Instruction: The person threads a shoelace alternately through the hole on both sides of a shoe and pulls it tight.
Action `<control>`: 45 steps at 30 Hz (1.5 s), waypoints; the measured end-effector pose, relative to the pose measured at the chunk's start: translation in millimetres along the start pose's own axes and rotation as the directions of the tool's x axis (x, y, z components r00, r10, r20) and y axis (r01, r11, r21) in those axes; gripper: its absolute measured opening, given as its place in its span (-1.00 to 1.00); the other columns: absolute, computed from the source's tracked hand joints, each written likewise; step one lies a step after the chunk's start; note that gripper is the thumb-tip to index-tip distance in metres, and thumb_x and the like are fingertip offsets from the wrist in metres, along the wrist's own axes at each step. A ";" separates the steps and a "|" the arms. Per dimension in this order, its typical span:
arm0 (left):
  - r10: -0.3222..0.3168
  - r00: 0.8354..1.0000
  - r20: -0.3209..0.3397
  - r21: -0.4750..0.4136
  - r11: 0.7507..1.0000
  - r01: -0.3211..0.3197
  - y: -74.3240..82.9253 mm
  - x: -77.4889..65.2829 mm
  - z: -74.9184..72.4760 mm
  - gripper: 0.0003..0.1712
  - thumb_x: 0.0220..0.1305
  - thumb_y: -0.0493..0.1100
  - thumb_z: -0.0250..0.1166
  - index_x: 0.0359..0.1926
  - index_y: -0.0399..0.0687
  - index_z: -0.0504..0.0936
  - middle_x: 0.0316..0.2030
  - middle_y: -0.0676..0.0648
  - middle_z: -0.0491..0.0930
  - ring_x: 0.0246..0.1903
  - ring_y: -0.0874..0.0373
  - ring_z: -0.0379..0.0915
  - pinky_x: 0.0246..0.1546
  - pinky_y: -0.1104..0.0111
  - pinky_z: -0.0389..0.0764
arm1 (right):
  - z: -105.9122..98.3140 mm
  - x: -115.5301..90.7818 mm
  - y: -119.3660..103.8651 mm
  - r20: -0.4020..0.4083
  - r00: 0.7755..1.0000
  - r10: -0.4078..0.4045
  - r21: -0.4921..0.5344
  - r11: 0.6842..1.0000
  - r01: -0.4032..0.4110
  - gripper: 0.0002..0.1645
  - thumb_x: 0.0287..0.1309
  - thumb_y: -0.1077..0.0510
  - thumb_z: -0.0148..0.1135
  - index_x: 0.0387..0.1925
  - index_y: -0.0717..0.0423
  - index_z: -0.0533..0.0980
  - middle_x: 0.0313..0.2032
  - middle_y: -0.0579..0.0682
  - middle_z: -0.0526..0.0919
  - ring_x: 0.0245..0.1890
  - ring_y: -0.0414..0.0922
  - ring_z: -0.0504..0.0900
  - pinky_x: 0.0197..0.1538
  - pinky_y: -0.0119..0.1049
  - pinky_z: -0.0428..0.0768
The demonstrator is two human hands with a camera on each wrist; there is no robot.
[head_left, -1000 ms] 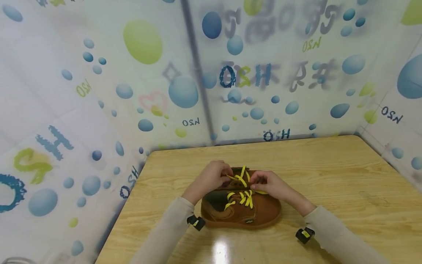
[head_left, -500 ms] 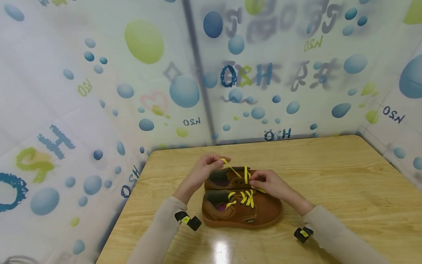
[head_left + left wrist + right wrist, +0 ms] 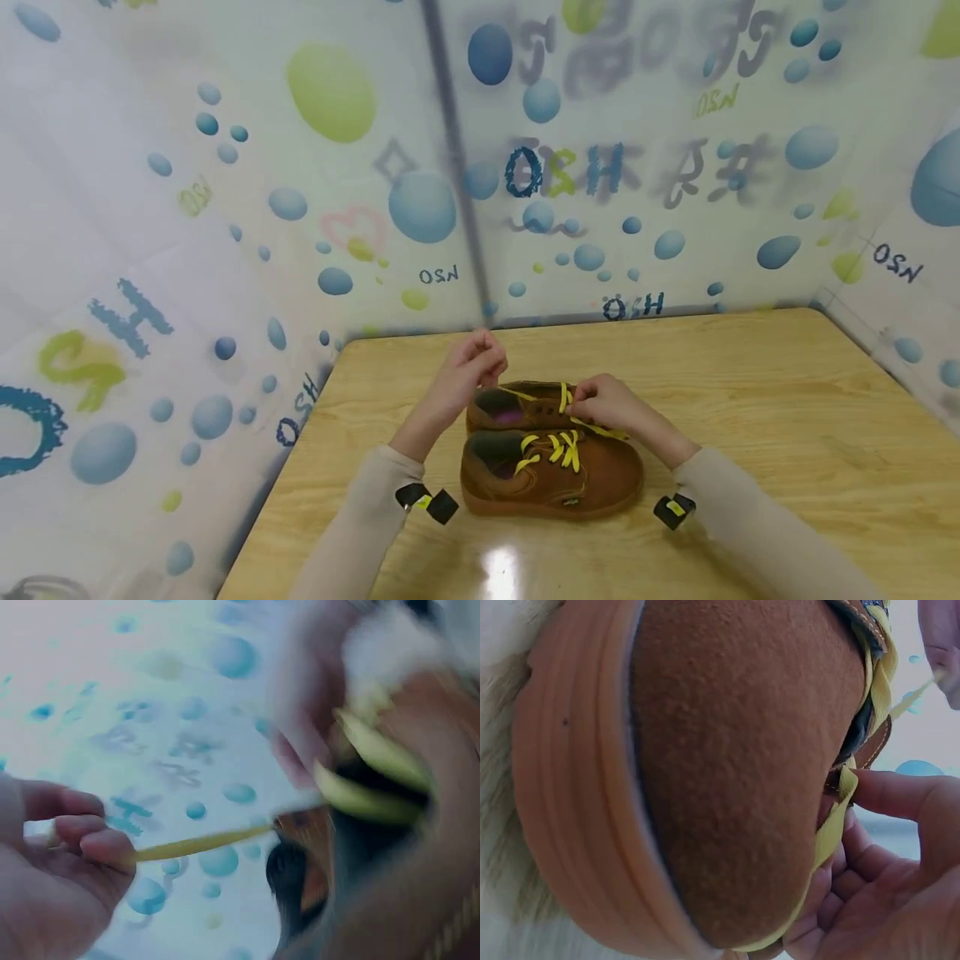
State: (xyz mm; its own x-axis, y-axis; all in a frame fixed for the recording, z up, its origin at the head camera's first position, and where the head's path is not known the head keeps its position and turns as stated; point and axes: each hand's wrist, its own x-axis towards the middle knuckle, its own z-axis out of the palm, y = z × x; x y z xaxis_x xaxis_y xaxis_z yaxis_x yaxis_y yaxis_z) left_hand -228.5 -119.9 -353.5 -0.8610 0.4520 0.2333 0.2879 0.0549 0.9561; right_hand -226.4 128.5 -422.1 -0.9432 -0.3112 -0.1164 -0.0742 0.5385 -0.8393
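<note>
Two brown shoes lie side by side, toes to the right. The near shoe (image 3: 555, 483) has yellow laces crossed over its tongue. Behind it, the far shoe (image 3: 534, 410) is partly hidden by the near one and by my right hand. My left hand (image 3: 472, 371) pinches one end of a yellow shoelace (image 3: 202, 844), which runs taut from the far shoe's eyelets. At the far shoe's lacing, my right hand (image 3: 611, 407) has thumb and fingers around another stretch of yellow lace (image 3: 832, 832). A loose lace length trails below that hand toward the toe.
Both shoes stand on a light wooden table (image 3: 750, 400). A patterned curtain wall (image 3: 585, 208) with blue and green dots rises behind the table and along both sides. Black wrist cameras (image 3: 427, 502) sit on the sleeves.
My left hand has moved up and left away from the far shoe, drawing the lace out with it. My right hand stays close to the lacing, its fingers turned slightly.
</note>
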 end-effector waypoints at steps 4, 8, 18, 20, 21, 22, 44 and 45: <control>-0.027 0.997 0.069 0.596 0.803 -0.019 -5.3 -1.6 5.2 -0.78 0.51 -0.19 0.04 -0.37 -0.09 0.39 -0.52 -0.06 0.50 -0.64 0.25 0.21 -0.56 0.43 0.29 | -2.3 0.2 0.6 0.012 1.000 0.026 0.013 1.000 -0.027 -0.75 0.25 0.13 0.24 -0.53 0.11 0.50 -0.67 -0.12 0.40 -0.72 -0.22 0.21 -0.58 -0.35 0.25; -0.130 0.985 0.115 0.835 0.550 -0.025 -19.8 -3.4 13.1 -0.79 0.46 -0.23 0.10 -0.39 -0.05 0.38 -0.62 0.01 0.45 -0.69 0.27 0.16 -0.60 0.46 0.22 | -3.0 0.4 -0.8 0.018 0.999 0.030 0.027 0.999 -0.030 -0.75 0.25 0.13 0.24 -0.53 0.12 0.50 -0.66 -0.11 0.41 -0.71 -0.21 0.21 -0.58 -0.34 0.25; -0.171 0.967 0.190 0.869 0.488 -0.084 -26.7 0.6 13.8 -0.84 0.41 -0.14 0.23 -0.12 -0.06 0.69 -0.38 0.01 0.70 -0.54 0.29 0.40 -0.43 0.43 0.46 | -7.8 5.1 -8.0 0.081 0.995 0.059 -0.025 0.998 -0.057 -0.68 0.24 0.16 0.23 -0.62 0.10 0.43 -0.67 -0.09 0.40 -0.70 -0.20 0.24 -0.54 -0.32 0.27; -0.086 0.982 0.169 0.873 0.475 -0.109 -25.5 1.7 13.4 -0.84 0.38 -0.17 0.26 -0.29 -0.07 0.75 -0.39 0.01 0.72 -0.51 0.28 0.47 -0.39 0.42 0.52 | -9.0 6.6 -9.6 0.084 0.994 0.064 -0.048 0.997 -0.060 -0.69 0.21 0.17 0.24 -0.63 0.11 0.43 -0.68 -0.08 0.41 -0.69 -0.19 0.28 -0.54 -0.32 0.28; -0.030 0.988 0.150 0.878 0.463 -0.119 -24.4 2.3 13.1 -0.82 0.36 -0.18 0.27 -0.37 -0.07 0.76 -0.44 0.02 0.71 -0.52 0.25 0.50 -0.39 0.40 0.55 | -9.3 7.4 -10.5 0.087 0.994 0.066 -0.058 0.996 -0.062 -0.69 0.21 0.18 0.24 -0.63 0.11 0.44 -0.68 -0.08 0.41 -0.69 -0.19 0.28 -0.54 -0.32 0.28; 0.023 0.992 0.122 0.882 0.456 -0.119 -22.5 2.4 13.2 -0.81 0.34 -0.19 0.29 -0.41 -0.07 0.77 -0.46 0.02 0.71 -0.52 0.23 0.54 -0.38 0.38 0.59 | -9.4 8.1 -11.3 0.093 0.993 0.069 -0.067 0.996 -0.063 -0.70 0.21 0.18 0.24 -0.62 0.11 0.45 -0.68 -0.08 0.41 -0.69 -0.19 0.29 -0.54 -0.32 0.28; -0.188 0.982 0.029 0.133 0.974 0.183 -41.9 10.0 14.2 -0.56 0.52 -0.01 0.05 -0.44 -0.24 0.49 -0.25 -0.18 0.72 -0.16 0.09 0.63 -0.15 0.10 0.58 | -28.3 -13.0 4.8 0.044 0.995 -0.092 0.157 0.984 0.084 -0.81 0.35 0.27 -0.01 -0.09 0.29 0.44 -0.64 -0.09 0.47 -0.60 -0.15 0.48 -0.41 -0.22 0.54; -0.180 0.983 0.024 0.140 0.974 0.175 -42.9 10.0 13.8 -0.56 0.52 -0.02 0.06 -0.45 -0.24 0.51 -0.29 -0.17 0.71 -0.19 0.09 0.63 -0.12 0.12 0.59 | -36.2 -16.6 3.5 0.036 0.994 -0.103 0.226 0.970 0.092 -0.81 0.38 0.24 -0.01 -0.07 0.26 0.43 -0.66 -0.12 0.45 -0.61 -0.15 0.47 -0.39 -0.22 0.56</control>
State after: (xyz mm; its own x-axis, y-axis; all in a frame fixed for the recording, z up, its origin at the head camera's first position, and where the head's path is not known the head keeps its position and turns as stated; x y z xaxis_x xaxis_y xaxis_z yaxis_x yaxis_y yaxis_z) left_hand -243.7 -105.5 -394.6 -0.8886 0.4556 0.0526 0.1882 0.2576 0.9477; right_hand -222.8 163.9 -403.9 -0.9182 -0.3931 -0.0482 -0.0858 0.3162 -0.9448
